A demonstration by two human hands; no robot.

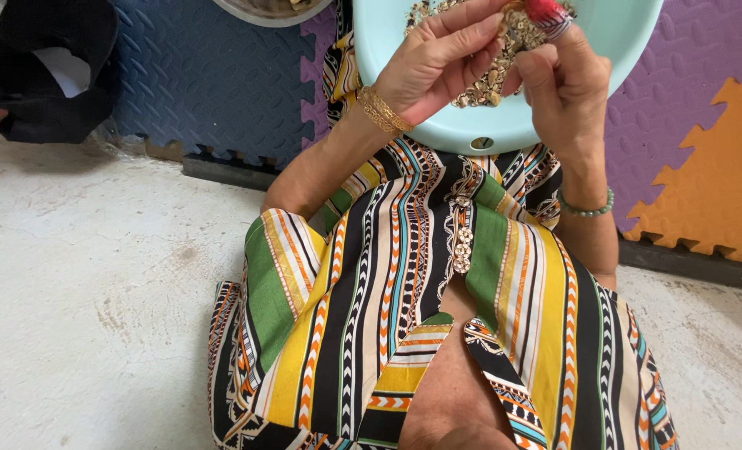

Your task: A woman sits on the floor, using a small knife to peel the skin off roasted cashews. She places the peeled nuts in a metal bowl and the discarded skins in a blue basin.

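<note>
bowl: bowl [471, 125] on the lap, top centre, far end of the patterned dress [404, 317]
contents: small pieces [479, 87] heaped inside bowl
left hand: left hand [442, 58] over bowl, in front of the pieces
right hand: right hand [559, 79] just right of left hand, over bowl
second bowl: rim of another bowl [271, 12] top edge, left of first bowl
bag: bag [46, 75] far left on floor, against foam mats [213, 92]
mats: behind bowl, running left to right

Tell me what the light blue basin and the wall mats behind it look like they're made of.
The basin looks like moulded plastic: smooth, evenly pale blue, with a soft sheen. The wall mats look like foam tiles: matte, textured, with interlocking puzzle edges. Both are judged from look alone.
</note>
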